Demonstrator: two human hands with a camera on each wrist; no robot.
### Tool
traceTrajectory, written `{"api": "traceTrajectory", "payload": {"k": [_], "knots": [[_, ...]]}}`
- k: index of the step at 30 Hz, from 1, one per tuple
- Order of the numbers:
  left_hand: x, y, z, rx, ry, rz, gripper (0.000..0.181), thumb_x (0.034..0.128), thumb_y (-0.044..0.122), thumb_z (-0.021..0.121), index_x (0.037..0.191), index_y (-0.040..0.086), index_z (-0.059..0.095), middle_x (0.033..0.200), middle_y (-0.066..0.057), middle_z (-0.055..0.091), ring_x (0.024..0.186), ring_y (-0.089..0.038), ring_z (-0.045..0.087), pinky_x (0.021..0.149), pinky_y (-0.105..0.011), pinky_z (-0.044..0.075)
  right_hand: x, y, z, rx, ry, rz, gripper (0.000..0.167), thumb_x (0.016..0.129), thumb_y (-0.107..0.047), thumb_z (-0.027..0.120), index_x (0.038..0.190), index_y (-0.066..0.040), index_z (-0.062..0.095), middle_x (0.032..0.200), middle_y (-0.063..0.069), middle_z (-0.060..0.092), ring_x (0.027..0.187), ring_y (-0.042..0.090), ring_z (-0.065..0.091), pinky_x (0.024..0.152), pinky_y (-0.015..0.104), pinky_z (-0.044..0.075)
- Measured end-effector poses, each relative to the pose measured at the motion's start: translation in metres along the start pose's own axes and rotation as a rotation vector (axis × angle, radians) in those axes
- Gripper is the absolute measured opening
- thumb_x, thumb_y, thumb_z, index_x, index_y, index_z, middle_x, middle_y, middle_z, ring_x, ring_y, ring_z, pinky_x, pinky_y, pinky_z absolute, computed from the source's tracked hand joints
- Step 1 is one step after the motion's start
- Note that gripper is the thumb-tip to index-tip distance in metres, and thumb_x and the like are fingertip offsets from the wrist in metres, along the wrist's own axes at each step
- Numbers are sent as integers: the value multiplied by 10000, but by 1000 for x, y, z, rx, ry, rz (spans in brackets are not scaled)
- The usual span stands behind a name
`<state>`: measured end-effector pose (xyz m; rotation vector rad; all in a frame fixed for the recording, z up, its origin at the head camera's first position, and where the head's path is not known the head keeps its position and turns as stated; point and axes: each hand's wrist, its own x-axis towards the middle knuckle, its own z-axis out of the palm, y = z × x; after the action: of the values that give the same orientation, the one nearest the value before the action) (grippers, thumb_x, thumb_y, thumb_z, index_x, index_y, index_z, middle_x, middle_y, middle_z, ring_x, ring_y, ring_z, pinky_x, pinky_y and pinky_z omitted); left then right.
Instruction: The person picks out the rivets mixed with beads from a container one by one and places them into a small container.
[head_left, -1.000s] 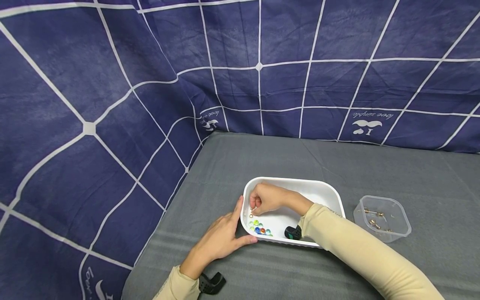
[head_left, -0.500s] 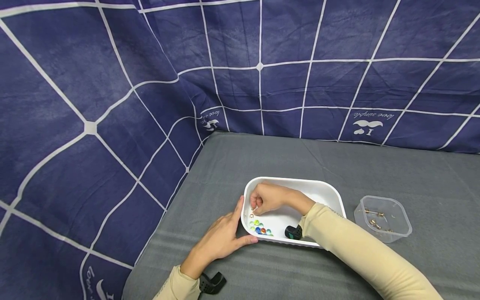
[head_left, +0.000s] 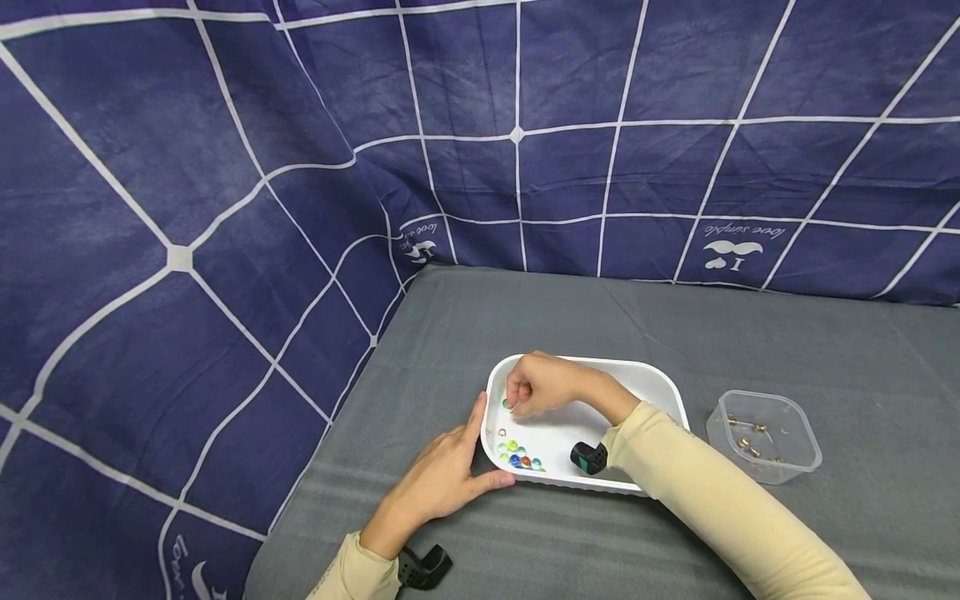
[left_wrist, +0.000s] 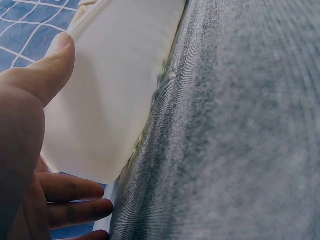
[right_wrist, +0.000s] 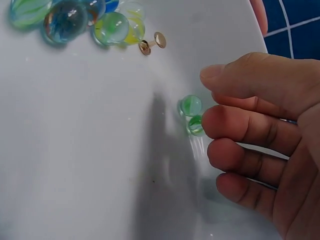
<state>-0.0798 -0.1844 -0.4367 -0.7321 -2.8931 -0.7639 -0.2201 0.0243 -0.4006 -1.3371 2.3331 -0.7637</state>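
Observation:
My left hand (head_left: 446, 468) rests at the left end of a white tray (head_left: 626, 485), its thumb (left_wrist: 59, 60) against the front wall and its fingers extended along the left side. Inside the tray, my right hand (head_left: 542, 385) is held low with bent fingers. In the right wrist view its thumb (right_wrist: 235, 77) and fingertips come close to two green marbles (right_wrist: 191, 105); whether anything sits between thumb and index finger is hidden. A small gold double-headed stud (right_wrist: 152, 44) lies near several coloured glass marbles (right_wrist: 65, 21) in the tray's near left corner.
A clear plastic box (head_left: 797, 467) with several gold studs (head_left: 748, 447) stands right of the tray. Grey cloth (head_left: 450, 317) covers the surface. A blue curtain (head_left: 585, 167) with white grid lines hangs behind and on the left.
My right hand has shifted slightly away from me and to the right, uncovering a green marble. A small gold piece by its fingertips no longer shows there. The left hand stays put.

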Motion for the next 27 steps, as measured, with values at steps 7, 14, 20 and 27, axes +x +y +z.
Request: {"api": "traceTrajectory", "payload": {"k": [7, 14, 20, 27], "knots": [[1, 0, 1, 1, -2, 3, 1089, 848, 573, 703, 1560, -34, 145, 1313, -238, 588, 1144, -313, 605, 924, -480, 480, -5, 0, -6, 26, 23, 13, 98, 779, -84, 790, 762, -139, 710, 578, -134, 548, 536, -17, 460, 528, 175, 381], [1, 0, 0, 10, 3, 0, 1096, 842, 578, 706, 1556, -42, 152, 1311, -241, 587, 1129, -319, 611, 913, -473, 486, -9, -3, -13, 38, 50, 4, 91, 788, -96, 790, 776, -132, 708, 599, -129, 565, 558, -7, 483, 551, 183, 404], [0, 0, -1, 17, -1, -5, 1092, 843, 576, 707, 1553, -47, 159, 1304, -244, 591, 1119, -326, 615, 906, -476, 488, -12, -1, -19, 75, 81, 3, 81, 791, -100, 787, 799, -126, 710, 628, -128, 583, 584, 4, 500, 570, 194, 420], [0, 1, 0, 3, -10, -17, 1091, 846, 576, 704, 1555, -44, 154, 1322, -251, 576, 1138, -342, 605, 919, -488, 482, -19, -2, -24, 109, 106, -1, 65, 796, -103, 781, 816, -115, 720, 640, -123, 600, 592, 15, 518, 575, 201, 434]]}}
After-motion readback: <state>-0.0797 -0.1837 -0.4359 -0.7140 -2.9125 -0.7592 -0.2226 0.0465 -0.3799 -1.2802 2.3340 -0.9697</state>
